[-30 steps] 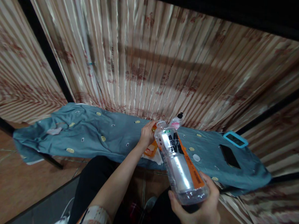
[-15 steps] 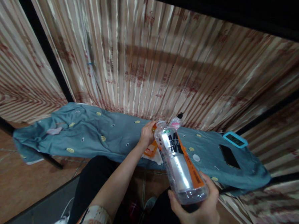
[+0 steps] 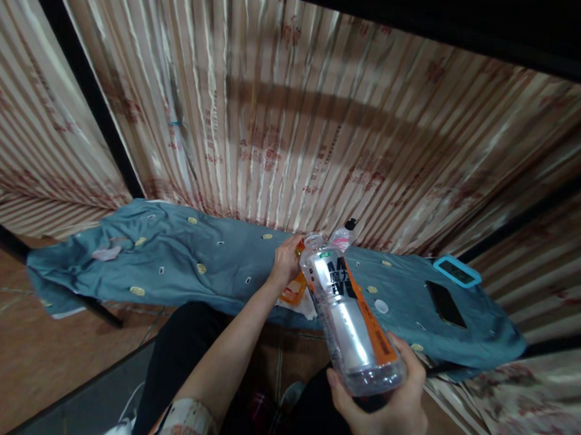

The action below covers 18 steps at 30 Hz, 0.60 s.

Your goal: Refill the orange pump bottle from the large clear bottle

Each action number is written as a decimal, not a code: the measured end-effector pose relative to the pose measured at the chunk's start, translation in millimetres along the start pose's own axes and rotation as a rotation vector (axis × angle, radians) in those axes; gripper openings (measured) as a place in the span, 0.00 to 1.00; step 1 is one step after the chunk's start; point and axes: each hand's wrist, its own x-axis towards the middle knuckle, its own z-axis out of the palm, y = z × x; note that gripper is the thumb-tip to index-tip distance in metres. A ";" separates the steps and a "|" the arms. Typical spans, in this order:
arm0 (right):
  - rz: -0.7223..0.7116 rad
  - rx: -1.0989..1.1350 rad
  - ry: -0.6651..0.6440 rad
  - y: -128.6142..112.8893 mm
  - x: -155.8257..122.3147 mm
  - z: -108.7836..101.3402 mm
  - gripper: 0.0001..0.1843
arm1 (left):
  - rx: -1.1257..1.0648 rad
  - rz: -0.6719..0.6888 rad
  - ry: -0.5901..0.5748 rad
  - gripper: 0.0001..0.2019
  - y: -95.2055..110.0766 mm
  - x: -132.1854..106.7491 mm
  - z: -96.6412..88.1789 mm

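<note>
Nearest, the right hand (image 3: 390, 414) is clamped around the base of a clear plastic bottle (image 3: 348, 318), silver and orange in label. The bottle is held above the counter (image 3: 234, 266), tilted, its uncapped mouth pointing away beside the left hand (image 3: 285, 261). The left hand's fingers are bent tightly around an orange-red piece (image 3: 300, 248), largely concealed. Beneath, an orange item (image 3: 294, 290) rests on white material (image 3: 310, 307); whether it joins that piece cannot be determined. Rightward lie a round white disc (image 3: 381, 306), a dark phone (image 3: 446, 303) and a blue-framed display (image 3: 457, 272). A black-topped bottle (image 3: 342, 238) stands behind, before a patterned curtain (image 3: 285, 133).
</note>
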 end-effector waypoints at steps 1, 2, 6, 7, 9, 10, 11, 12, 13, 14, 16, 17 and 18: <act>0.012 0.000 -0.005 -0.4 -0.1 -0.1 0.52 | 0.001 -0.002 0.001 0.12 -0.1 0.0 0.0; 0.022 -0.002 -0.009 -0.6 -0.2 -0.1 0.52 | 0.003 -0.005 0.002 0.12 -0.1 0.1 0.1; 0.015 0.019 -0.009 0.5 -0.3 0.3 0.53 | 0.002 -0.011 -0.004 0.13 -0.1 0.3 -0.1; 0.014 0.030 -0.010 0.9 -0.3 0.4 0.53 | -0.001 -0.008 -0.005 0.13 0.0 0.3 -0.3; 0.016 0.042 -0.015 1.2 -0.2 0.4 0.53 | 0.001 0.001 -0.002 0.12 0.1 0.2 -0.7; 0.018 0.037 -0.017 1.2 -0.2 0.3 0.53 | 0.004 0.005 0.001 0.12 0.1 0.1 -0.8; 0.019 0.029 -0.018 1.1 -0.2 0.2 0.52 | 0.007 0.007 0.007 0.12 0.0 0.0 -0.9; 0.020 0.022 -0.017 1.0 -0.1 0.0 0.52 | 0.009 0.008 0.010 0.11 -0.1 0.0 -0.8; 0.019 0.021 -0.018 1.0 0.1 0.0 0.52 | 0.010 0.008 0.010 0.11 -0.4 0.0 -0.6; 0.016 0.022 -0.018 1.2 0.3 0.0 0.53 | 0.008 0.007 0.010 0.11 -0.6 0.1 -0.2; 0.004 0.016 -0.017 2.6 0.7 0.3 0.53 | 0.005 0.004 0.010 0.12 -1.3 0.4 0.6; -0.004 0.011 -0.017 3.6 1.0 0.6 0.53 | 0.001 0.003 0.010 0.12 -1.7 0.5 1.0; -0.011 0.007 -0.018 4.7 1.1 0.9 0.53 | -0.002 0.004 0.010 0.12 -2.0 0.6 1.4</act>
